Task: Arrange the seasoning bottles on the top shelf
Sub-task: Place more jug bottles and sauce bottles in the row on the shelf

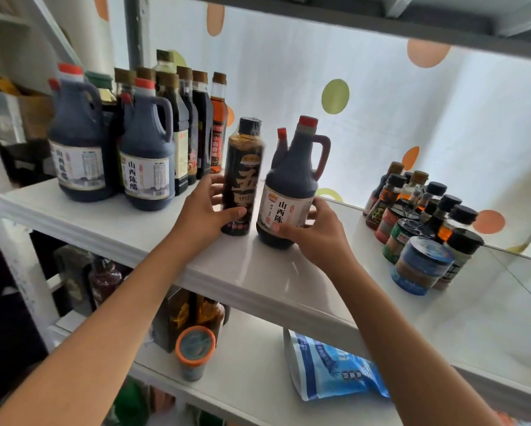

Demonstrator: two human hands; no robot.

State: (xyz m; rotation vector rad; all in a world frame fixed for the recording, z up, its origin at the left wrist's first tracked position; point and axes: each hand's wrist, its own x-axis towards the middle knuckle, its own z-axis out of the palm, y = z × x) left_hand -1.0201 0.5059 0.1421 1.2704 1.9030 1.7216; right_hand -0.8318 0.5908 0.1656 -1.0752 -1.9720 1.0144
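Both hands work mid-shelf: left hand [207, 207] curls round the tall cylindrical dark bottle [242, 176], thumb across its label; right hand [311, 233] grips the lower body of the handled vinegar jug [291, 186]. Both vessels stand on the white shelf [258, 272], nearly touching, jug tilted slightly left. Progress, judged: large jugs and tall bottles [141, 130] are already grouped upright at the left rear, small jars and bottles [421, 222] clustered at the right; the two held items look like the last strays. Open surface lies between the held pair and the left group, enough, seemingly, to slide both leftward. Front lip runs close beneath the wrists; the blue-lidded jar [419, 265] sits nearest that edge
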